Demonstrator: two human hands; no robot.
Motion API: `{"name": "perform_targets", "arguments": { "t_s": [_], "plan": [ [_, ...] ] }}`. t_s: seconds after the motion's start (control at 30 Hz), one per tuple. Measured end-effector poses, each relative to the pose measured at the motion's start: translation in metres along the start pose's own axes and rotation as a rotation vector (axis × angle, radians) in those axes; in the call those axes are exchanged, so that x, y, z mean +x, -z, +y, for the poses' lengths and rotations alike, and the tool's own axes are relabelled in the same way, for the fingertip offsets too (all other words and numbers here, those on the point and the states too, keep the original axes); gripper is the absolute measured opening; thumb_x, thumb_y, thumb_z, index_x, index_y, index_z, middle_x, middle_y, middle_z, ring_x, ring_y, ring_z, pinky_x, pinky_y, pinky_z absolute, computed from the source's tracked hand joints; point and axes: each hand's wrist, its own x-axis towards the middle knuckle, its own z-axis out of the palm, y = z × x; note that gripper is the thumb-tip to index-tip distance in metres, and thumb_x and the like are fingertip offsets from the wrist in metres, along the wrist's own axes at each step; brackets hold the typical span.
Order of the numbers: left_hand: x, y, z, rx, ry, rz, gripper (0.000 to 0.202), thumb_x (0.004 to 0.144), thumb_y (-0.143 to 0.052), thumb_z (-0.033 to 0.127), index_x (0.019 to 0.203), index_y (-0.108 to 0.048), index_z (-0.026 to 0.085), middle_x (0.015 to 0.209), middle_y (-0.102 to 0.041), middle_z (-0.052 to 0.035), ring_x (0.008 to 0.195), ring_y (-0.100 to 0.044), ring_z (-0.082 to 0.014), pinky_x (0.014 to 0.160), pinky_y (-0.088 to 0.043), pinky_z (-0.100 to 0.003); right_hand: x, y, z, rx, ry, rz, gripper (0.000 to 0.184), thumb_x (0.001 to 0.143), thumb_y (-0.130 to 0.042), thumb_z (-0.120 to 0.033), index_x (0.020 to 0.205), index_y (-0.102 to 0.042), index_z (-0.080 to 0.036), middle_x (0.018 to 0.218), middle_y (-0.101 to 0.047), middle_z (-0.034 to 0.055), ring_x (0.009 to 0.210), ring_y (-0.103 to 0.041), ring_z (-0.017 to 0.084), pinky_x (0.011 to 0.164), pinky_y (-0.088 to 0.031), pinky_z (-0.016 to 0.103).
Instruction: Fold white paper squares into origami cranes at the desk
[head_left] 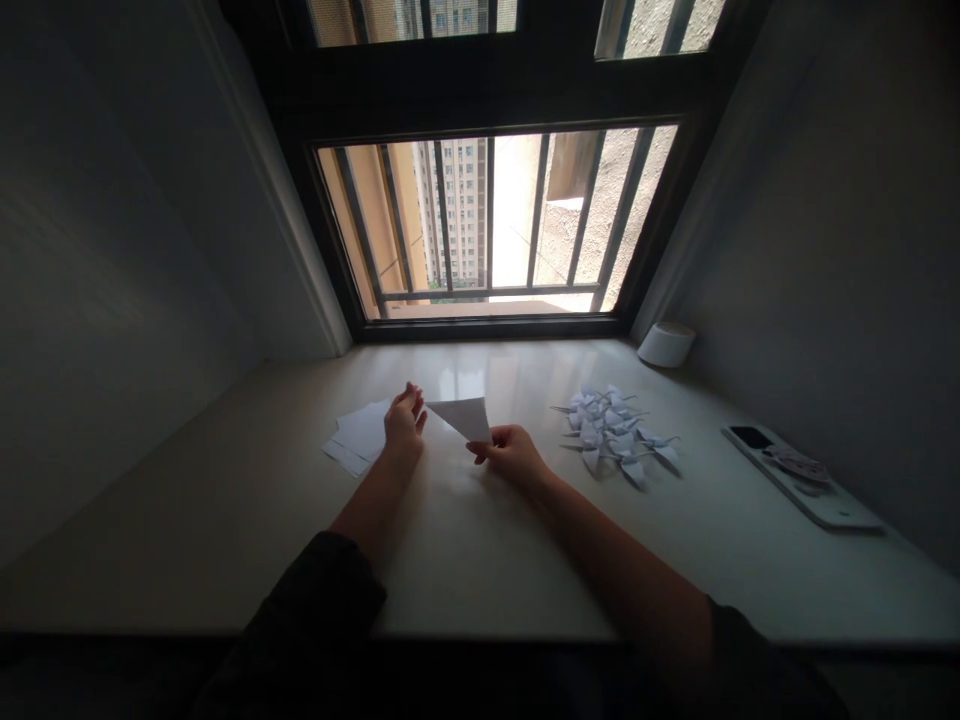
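Observation:
I hold a white paper folded into a triangle point(466, 414) a little above the pale window-sill counter point(480, 560). My left hand point(405, 420) pinches its left corner, fingers closed on the tip. My right hand point(511, 454) grips its lower right point. Just left of my left hand lies a small stack of white paper sheets point(358, 438), flat on the counter.
A pile of several folded paper cranes point(616, 434) lies to the right of my hands. Further right are a dark phone point(751, 438) and a long white flat object point(817, 496). A white round container point(666, 344) stands at the back right corner, under the barred window point(487, 220).

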Motion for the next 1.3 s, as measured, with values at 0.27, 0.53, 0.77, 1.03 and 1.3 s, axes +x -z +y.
{"name": "perform_targets", "arguments": {
  "t_s": [0.27, 0.53, 0.77, 1.03, 1.3],
  "plan": [
    [-0.006, -0.003, -0.005, 0.149, -0.186, -0.214, 0.041, 0.067, -0.066, 0.053, 0.092, -0.064, 0.021, 0.102, -0.064, -0.0066, 0.091, -0.060, -0.0177, 0.072, -0.041, -0.027, 0.003, 0.009, -0.002, 0.110, -0.007, 0.098, 0.034, 0.065, -0.068, -0.048, 0.055, -0.065, -0.015, 0.051, -0.059, 0.0012, 0.045, -0.041, 0.009, 0.048, -0.029, 0.025],
    [-0.024, -0.008, -0.013, 0.356, -0.191, -0.453, 0.045, 0.062, -0.071, 0.053, 0.088, -0.069, 0.016, 0.086, -0.069, -0.0085, 0.083, -0.063, -0.0212, 0.071, -0.043, -0.029, 0.007, 0.017, -0.006, 0.165, -0.016, 0.063, 0.037, 0.065, -0.067, -0.051, 0.069, -0.070, -0.015, 0.057, -0.063, 0.0030, 0.054, -0.050, 0.012, 0.055, -0.036, 0.025],
    [-0.025, -0.008, -0.019, 0.464, -0.281, -0.416, 0.040, 0.064, -0.070, 0.048, 0.088, -0.069, 0.015, 0.077, -0.069, -0.0079, 0.068, -0.062, -0.0195, 0.061, -0.042, -0.028, 0.015, 0.018, -0.004, 0.299, 0.025, 0.243, 0.044, 0.069, -0.059, -0.058, 0.075, -0.069, -0.015, 0.065, -0.064, 0.0043, 0.057, -0.055, 0.014, 0.055, -0.043, 0.026],
    [-0.043, -0.009, -0.001, 0.629, -0.813, -0.408, 0.057, 0.055, -0.081, 0.027, 0.109, -0.063, 0.033, 0.118, -0.060, -0.0054, 0.110, -0.051, -0.0271, 0.095, -0.035, -0.037, 0.012, 0.021, -0.006, -0.028, 0.110, 0.402, 0.035, 0.074, -0.057, -0.050, 0.077, -0.071, -0.018, 0.072, -0.070, 0.0057, 0.064, -0.061, 0.019, 0.060, -0.046, 0.029],
    [-0.045, -0.009, -0.004, 0.764, -0.942, -0.496, 0.017, 0.065, -0.075, 0.028, 0.082, -0.072, 0.031, 0.093, -0.068, -0.0047, 0.100, -0.053, -0.0271, 0.097, -0.027, -0.039, 0.006, 0.021, -0.014, -0.106, 0.138, 0.397, 0.032, 0.072, -0.061, -0.049, 0.074, -0.071, -0.018, 0.070, -0.070, 0.0047, 0.062, -0.060, 0.018, 0.056, -0.043, 0.027]
  ]
}}
